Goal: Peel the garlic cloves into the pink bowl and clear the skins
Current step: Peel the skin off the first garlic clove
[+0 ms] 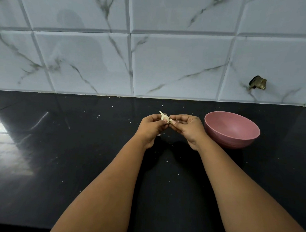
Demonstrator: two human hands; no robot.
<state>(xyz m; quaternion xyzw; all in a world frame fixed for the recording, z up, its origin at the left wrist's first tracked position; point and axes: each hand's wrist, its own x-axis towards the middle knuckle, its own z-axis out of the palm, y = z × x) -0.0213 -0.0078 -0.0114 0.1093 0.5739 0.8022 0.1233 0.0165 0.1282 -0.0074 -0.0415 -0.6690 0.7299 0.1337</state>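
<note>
Both hands on one garlic clove (164, 117)!
Left hand (152, 127) and right hand (186, 128) pinch it above the black counter (76, 147), just left of the pink bowl (232, 129).

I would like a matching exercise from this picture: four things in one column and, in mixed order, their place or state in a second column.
1. garlic clove
2. pink bowl
3. skin bits
4. hole

a. in the wall tile
b. pinched between both hands
c. on the counter, right of the hands
d. scattered on the black counter

Pairs: 1-b, 2-c, 3-d, 4-a
</note>
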